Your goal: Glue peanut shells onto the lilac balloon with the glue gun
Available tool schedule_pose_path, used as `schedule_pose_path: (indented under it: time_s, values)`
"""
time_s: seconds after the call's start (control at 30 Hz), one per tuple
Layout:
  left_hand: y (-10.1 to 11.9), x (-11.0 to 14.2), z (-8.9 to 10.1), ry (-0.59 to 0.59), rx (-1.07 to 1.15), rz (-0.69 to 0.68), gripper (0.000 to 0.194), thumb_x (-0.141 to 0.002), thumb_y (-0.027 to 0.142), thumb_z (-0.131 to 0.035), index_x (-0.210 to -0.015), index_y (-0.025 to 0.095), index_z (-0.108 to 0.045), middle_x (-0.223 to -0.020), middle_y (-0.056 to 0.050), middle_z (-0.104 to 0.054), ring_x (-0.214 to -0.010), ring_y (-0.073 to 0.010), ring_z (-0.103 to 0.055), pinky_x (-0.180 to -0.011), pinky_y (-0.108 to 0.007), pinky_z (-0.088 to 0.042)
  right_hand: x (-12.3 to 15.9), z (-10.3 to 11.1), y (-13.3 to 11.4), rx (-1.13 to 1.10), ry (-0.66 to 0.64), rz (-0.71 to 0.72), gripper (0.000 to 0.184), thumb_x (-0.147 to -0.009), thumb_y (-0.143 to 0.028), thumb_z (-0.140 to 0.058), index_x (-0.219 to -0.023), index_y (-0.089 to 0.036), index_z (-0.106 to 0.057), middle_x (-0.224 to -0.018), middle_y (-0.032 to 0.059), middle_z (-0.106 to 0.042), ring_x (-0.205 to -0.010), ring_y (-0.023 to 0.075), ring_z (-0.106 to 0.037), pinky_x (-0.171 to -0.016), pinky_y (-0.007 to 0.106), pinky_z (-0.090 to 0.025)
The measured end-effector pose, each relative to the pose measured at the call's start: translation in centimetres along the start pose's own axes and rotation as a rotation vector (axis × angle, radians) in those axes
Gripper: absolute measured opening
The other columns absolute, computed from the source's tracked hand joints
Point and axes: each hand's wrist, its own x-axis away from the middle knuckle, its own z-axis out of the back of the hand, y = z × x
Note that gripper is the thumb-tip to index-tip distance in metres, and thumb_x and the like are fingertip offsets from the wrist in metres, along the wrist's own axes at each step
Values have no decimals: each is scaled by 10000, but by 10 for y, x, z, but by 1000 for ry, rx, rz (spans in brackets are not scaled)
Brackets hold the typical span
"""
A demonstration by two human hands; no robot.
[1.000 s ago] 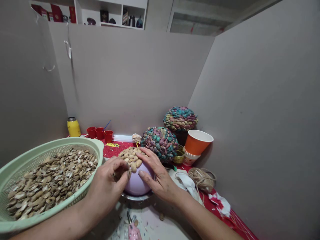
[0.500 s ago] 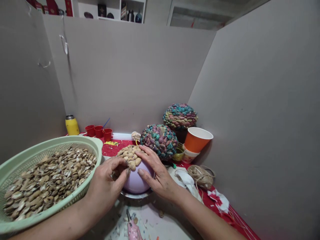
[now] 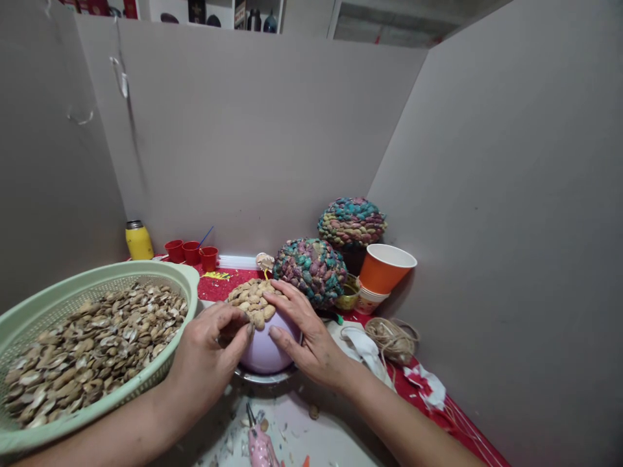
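Between my hands sits a smooth purple ball (image 3: pixel 268 351), resting in a shallow metal dish (image 3: pixel 269 377). Tan nut shells (image 3: pixel 253 299) cover its upper part in a close layer. My left hand (image 3: pixel 210 344) is closed in a pinch at the lower left edge of this layer, thumb and forefinger on a shell (image 3: pixel 250 326). Across the right side of the ball lies my right hand (image 3: pixel 311 338), its fingers curved over the top and its thumb on the bare front, gripping it. The ball's far side is hidden.
On the left stands a green colander (image 3: pixel 191 275) full of loose shells. Behind are red cups (image 3: pixel 191 253), a yellow bottle (image 3: pixel 139 240) and two multicoloured knobbly balls (image 3: pixel 310 272). Paper cups (image 3: pixel 387 269) and twine (image 3: pixel 393 340) lie right; a pink glue gun (image 3: pixel 261 445) lies in front.
The view has tipped slightly downward at the top, so things sit a little differently in frame. Both hands keep almost the same places on the ball.
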Motion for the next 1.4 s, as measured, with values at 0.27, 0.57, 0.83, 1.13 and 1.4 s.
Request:
schedule_pose_path:
  time_s: [0.27,0.57,0.83,1.13,1.4]
  values:
    - [-3,0,-2,37,46,-79,102,-837,112,-587,-828,201,-635,-776,-14,-697,-721,-167,-648,-693,-286,-504,1,0,-1,-2,11,3,460,-965,-346,-506,-1415,-304,-420,-1515,65,-328,-1406,271,-270,-1148,497,-261]
    - [-7,12,-2,75,149,147,134,-887,209,-560,-1007,190,-616,-927,-55,-692,-834,-192,-657,-787,-327,-528,1,2,-1,-9,2,-8,454,-971,-350,-490,-1417,-306,-410,-1515,65,-320,-1407,271,-268,-1147,502,-263]
    - [-16,14,-10,118,80,148,335,-920,260,-490,-1246,185,-516,-1339,-129,-540,-1285,-245,-468,-1116,-439,-337,3,3,0,-37,-1,-17,464,-978,-330,-487,-1429,-329,-377,-1529,45,-285,-1415,249,-241,-1162,478,-225]
    - [-24,6,-18,-78,396,487,622,-917,460,-436,-1461,174,-337,-1570,-132,-314,-1446,-260,-255,-1183,-474,-171,2,1,2,-44,1,6,458,-976,-332,-492,-1422,-325,-388,-1527,46,-285,-1411,261,-245,-1162,484,-224]
    - [-17,3,-16,-123,472,507,654,-887,401,-454,-1459,113,-323,-1555,-144,-334,-1432,-260,-269,-1191,-450,-151,2,0,2,-58,-2,-5,453,-975,-344,-490,-1417,-341,-391,-1522,37,-289,-1408,262,-243,-1160,484,-230]
